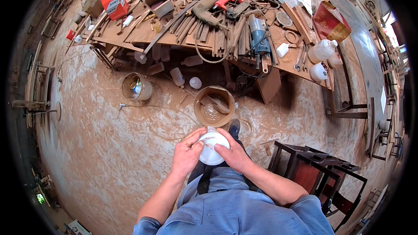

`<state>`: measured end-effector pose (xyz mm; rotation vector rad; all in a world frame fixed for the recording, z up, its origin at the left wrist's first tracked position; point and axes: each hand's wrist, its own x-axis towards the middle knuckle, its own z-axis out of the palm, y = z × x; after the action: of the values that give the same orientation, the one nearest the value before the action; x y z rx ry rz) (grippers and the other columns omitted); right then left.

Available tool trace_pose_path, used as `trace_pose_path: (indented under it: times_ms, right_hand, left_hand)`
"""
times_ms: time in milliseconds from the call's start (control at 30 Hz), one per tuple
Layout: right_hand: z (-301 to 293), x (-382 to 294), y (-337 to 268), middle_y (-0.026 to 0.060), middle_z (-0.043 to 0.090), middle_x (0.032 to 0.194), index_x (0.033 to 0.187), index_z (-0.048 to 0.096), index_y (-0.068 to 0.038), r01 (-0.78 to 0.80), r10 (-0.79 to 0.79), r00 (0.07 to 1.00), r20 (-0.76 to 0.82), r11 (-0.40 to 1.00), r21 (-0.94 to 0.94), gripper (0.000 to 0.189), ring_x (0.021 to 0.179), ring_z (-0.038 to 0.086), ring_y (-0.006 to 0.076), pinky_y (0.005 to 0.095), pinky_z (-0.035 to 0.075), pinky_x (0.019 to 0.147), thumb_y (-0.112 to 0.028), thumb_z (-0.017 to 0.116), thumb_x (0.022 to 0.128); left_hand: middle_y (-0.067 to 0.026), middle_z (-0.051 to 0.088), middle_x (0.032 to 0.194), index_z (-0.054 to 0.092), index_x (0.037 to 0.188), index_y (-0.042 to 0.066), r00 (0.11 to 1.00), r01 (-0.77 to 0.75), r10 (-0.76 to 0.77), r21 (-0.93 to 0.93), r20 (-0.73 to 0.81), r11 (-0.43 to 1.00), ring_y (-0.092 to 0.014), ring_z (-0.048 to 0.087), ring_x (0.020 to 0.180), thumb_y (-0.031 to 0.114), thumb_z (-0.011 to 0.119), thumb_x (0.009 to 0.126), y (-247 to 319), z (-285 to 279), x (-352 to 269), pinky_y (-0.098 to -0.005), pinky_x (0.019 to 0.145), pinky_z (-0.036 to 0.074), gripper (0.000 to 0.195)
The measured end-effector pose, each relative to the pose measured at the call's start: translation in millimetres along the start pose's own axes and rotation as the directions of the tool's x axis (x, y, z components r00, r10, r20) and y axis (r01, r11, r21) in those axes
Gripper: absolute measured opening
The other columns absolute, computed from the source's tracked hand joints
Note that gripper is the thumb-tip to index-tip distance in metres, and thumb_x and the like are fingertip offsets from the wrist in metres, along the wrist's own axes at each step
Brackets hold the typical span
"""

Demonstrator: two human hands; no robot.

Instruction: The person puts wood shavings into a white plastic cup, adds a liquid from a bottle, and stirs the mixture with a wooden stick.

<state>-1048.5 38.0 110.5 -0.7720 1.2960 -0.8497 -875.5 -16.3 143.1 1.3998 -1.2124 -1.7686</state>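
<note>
Both of my hands grip a round white plastic container in front of my waist. Its flat, pale end faces up and carries a few brown specks; whether this is a lid or a base I cannot tell. My left hand clasps the left side, thumb near the upper edge. On the other side, my right hand has its thumb lying across the flat face. Just beyond the container, a tan bucket stands on the floor, with a flat wooden piece and what looks like liquid inside.
A cluttered workbench spans the far side, bearing a blue power tool, a red glue gun, wood strips and a white plastic jug. A second bucket stands left. Dark wooden chair frames are at right.
</note>
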Motion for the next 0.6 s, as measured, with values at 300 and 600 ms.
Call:
trace_pose_path:
  times_ms: [300,600]
  right_hand:
    - [3.3,-7.6,-9.6,0.0257,0.049,0.132,0.142,0.041,0.000,0.125,-0.112,0.992,0.059,0.951,-0.284,0.069,0.124,0.050,0.0344,0.0387,0.041,0.104,-0.025,0.071,0.085]
    - [-12.4,8.8,-17.3,0.0196,0.055,0.134,0.142,0.044,-0.001,-0.104,0.101,0.993,0.058,0.993,0.057,0.056,0.125,0.052,0.0249,0.0341,0.040,0.104,-0.029,0.058,0.095]
  left_hand:
    - [-0.0100,0.058,0.126,0.063,0.115,-0.001,0.994,-0.023,0.022,-0.013,-0.104,1.000,-0.017,0.055,0.113,0.003,0.064,0.086,-20.8,7.8,1.3,-0.0309,0.098,0.044,0.030]
    - [-0.0104,0.044,0.144,0.050,0.138,0.000,0.979,0.100,-0.082,-0.089,0.186,0.991,-0.020,0.042,0.133,-0.004,0.058,0.082,12.0,-9.2,-8.6,-0.0327,0.111,0.033,0.058]
